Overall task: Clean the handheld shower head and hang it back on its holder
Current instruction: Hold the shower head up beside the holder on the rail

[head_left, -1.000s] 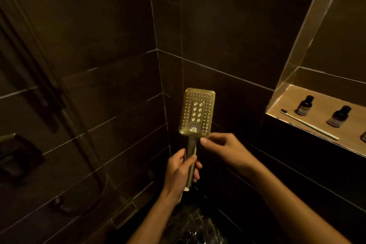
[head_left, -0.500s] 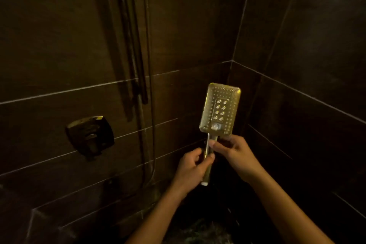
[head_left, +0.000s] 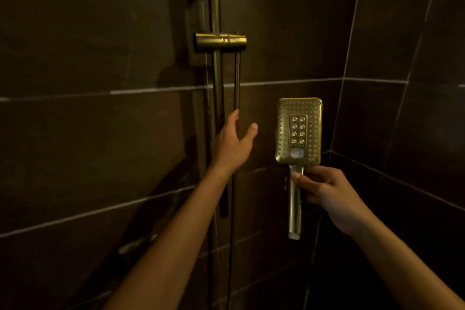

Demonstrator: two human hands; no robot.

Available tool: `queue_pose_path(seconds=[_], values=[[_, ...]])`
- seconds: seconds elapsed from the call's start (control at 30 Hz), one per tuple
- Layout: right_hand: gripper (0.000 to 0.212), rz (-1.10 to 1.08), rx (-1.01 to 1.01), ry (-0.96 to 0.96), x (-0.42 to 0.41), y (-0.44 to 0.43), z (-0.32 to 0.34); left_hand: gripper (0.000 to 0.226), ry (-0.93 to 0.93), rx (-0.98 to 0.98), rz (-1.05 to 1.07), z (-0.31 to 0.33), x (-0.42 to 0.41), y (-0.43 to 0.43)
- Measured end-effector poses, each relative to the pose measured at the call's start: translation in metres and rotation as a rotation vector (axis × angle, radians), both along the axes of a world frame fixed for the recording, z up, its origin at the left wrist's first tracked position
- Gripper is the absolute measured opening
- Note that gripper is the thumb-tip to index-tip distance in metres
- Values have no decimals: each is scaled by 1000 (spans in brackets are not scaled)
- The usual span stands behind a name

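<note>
Here: shower corner with dark wall tiles (head_left: pixel 100 33), pale grout lines and dim warm light. Brass rail (head_left: pixel 214 2) stands upright on the wall, the holder (head_left: pixel 221 42) clamped to it and a thin hose (head_left: pixel 237 75) dropping below. Shower head (head_left: pixel 299 131) is upright, nozzles facing the camera, below and right of the holder. Right hand (head_left: pixel 324 191) grips its handle. Left hand (head_left: pixel 235 143) is spread wide at the hose; contact cannot be told.

V. dim, warm yellow cast; soft, slightly blurred; wide-angle bend at edges; shadows on wall (head_left: pixel 161 75).
</note>
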State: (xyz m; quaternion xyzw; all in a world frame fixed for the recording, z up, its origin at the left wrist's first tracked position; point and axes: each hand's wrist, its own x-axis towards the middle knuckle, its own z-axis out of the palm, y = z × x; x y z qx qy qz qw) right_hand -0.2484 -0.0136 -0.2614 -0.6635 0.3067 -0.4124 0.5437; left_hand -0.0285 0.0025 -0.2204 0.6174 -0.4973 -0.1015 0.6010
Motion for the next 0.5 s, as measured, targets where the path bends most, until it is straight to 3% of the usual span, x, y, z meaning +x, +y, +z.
queue_pose_path(seconds=[0.17,0.3,0.43,0.5], values=[[15,-16,-73,-36,17,-24,44,67,10,50,57,49,16,-34],[16,-23,-70,-64,24,-31,63,60,164,-10,65,73,16,-52],[16,-27,-74,-57,27,-30,70,22,300,-122,39,88,13,-68],[15,-36,-80,-51,26,-31,71,22,317,-168,40,96,9,-70]])
